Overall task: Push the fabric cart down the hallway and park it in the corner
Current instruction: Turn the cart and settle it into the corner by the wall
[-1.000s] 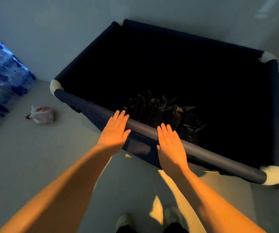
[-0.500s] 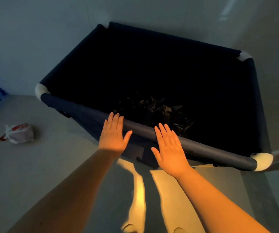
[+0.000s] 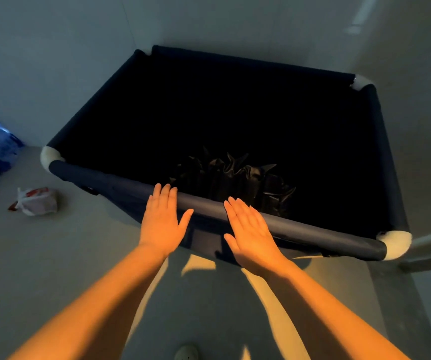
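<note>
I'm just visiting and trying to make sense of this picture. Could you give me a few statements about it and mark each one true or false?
1. Both hands lie flat with fingers straight at the near rail of the fabric cart. True: the left hand and right hand are open.
2. The cart is full of white towels. False: only crumpled black material shows inside.
3. A small white and red bag lies on the floor left of the cart. True.
4. The cart stands in the middle of an open room. False: walls rise right behind its far sides.
5. The cart's corner caps are black. False: the corner caps are whitish.
</note>
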Action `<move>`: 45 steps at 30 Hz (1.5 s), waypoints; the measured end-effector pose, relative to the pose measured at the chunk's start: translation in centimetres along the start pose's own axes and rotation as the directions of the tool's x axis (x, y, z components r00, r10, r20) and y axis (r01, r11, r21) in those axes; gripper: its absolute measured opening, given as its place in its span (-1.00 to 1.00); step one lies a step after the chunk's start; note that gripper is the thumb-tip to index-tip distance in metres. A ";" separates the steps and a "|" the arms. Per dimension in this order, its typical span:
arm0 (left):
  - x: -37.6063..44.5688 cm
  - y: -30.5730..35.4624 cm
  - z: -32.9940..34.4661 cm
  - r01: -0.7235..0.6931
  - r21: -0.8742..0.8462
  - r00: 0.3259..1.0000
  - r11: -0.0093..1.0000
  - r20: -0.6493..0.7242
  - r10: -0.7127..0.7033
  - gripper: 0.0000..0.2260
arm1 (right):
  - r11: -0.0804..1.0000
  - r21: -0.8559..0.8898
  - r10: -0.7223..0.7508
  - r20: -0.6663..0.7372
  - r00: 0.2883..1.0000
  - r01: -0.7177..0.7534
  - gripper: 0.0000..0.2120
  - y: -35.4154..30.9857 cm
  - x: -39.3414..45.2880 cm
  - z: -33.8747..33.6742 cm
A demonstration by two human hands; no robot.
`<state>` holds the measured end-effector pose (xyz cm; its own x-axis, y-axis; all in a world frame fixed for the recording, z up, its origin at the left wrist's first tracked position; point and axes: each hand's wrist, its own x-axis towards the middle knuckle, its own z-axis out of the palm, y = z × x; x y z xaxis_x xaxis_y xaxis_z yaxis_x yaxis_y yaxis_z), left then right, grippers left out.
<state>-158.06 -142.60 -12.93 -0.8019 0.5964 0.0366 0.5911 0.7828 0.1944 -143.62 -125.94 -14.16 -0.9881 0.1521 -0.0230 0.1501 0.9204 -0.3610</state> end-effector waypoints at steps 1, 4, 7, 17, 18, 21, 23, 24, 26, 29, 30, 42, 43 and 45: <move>-0.6 0.8 0.1 0.006 0.023 1.000 1.000 0.006 -0.007 -0.40 | 1.000 0.015 -0.015 0.009 1.000 0.015 -0.38 0.5 -0.6 -0.2; -2.3 3.5 0.3 0.036 0.067 0.999 0.997 0.008 -0.037 -0.41 | 0.997 0.027 -0.078 0.026 0.997 0.077 -0.39 2.9 -2.8 -0.9; -4.0 5.9 0.6 0.055 0.108 0.998 0.993 0.015 -0.057 -0.40 | 0.991 0.016 -0.135 0.034 0.990 0.134 -0.39 5.0 -4.9 -1.7; -10.7 15.8 2.6 -0.038 0.171 0.997 0.984 0.074 0.026 -0.28 | 0.972 -0.017 -0.233 0.078 0.969 0.235 -0.41 14.1 -13.2 -5.4; -11.2 16.7 2.8 -0.060 0.180 0.996 0.982 0.080 0.046 -0.31 | 0.969 -0.032 -0.243 0.080 0.967 0.246 -0.41 15.1 -13.9 -5.8; -12.1 19.2 3.3 -0.171 0.208 0.983 0.963 0.106 0.152 -0.38 | 0.964 -0.075 -0.248 0.069 0.966 0.253 -0.40 18.2 -15.8 -7.0; -12.2 21.0 3.6 -0.255 0.205 0.965 0.945 0.121 0.234 -0.40 | 0.967 -0.102 -0.228 0.068 0.971 0.234 -0.41 20.4 -17.0 -8.0; -12.2 21.9 3.8 -0.293 0.192 0.954 0.937 0.126 0.273 -0.40 | 0.970 -0.118 -0.207 0.065 0.976 0.213 -0.43 21.3 -17.6 -8.4; -11.9 23.8 4.2 -0.368 0.184 0.927 0.911 0.150 0.344 -0.41 | 0.977 -0.154 -0.144 0.038 0.989 0.148 -0.46 23.0 -18.7 -9.2; -11.5 26.9 4.8 -0.460 0.189 0.884 0.868 0.192 0.426 -0.41 | 0.988 -0.155 0.001 -0.052 0.999 -0.009 -0.46 24.7 -20.2 -10.1; -11.3 28.1 5.1 -0.478 0.184 0.874 0.859 0.202 0.442 -0.40 | 0.986 -0.153 0.052 -0.082 0.995 -0.065 -0.45 25.2 -20.7 -10.3; -8.5 37.1 8.0 -0.584 0.172 0.810 0.794 0.196 0.553 -0.37 | 0.897 -0.151 0.404 -0.094 0.910 -0.415 -0.44 31.9 -22.4 -12.4; -8.0 37.2 8.0 -0.590 0.175 0.805 0.788 0.197 0.559 -0.36 | 0.892 -0.159 0.414 -0.091 0.906 -0.423 -0.43 32.1 -22.2 -12.5; -7.0 37.2 8.0 -0.607 0.178 0.793 0.775 0.205 0.574 -0.36 | 0.880 -0.175 0.432 -0.093 0.897 -0.442 -0.43 32.4 -21.7 -12.6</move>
<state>-129.80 -116.27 -13.77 -0.2786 0.9585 -0.0609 0.9600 0.2762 -0.0457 -116.92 -94.91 -13.65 -0.8182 0.5678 -0.0897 0.5748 0.8054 -0.1446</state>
